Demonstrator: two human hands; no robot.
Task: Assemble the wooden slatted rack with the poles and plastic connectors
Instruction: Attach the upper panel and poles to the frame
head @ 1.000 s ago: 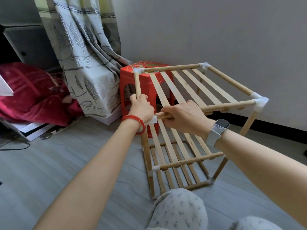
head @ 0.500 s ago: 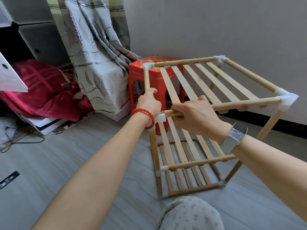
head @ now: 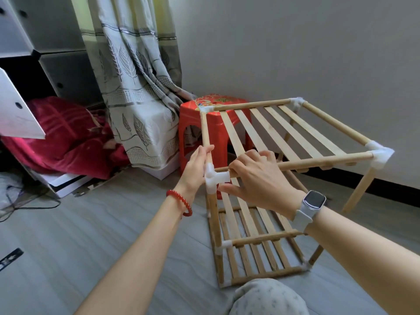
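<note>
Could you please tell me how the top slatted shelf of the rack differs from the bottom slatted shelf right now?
The top slatted shelf stands raised on upright poles; the bottom slatted shelf lies down near the floor. Both hands are at the top shelf's near corner, the left hand and right hand beside its white connector; nothing touches the bottom shelf. Both share pale wooden slats and white corner connectors.
</note>
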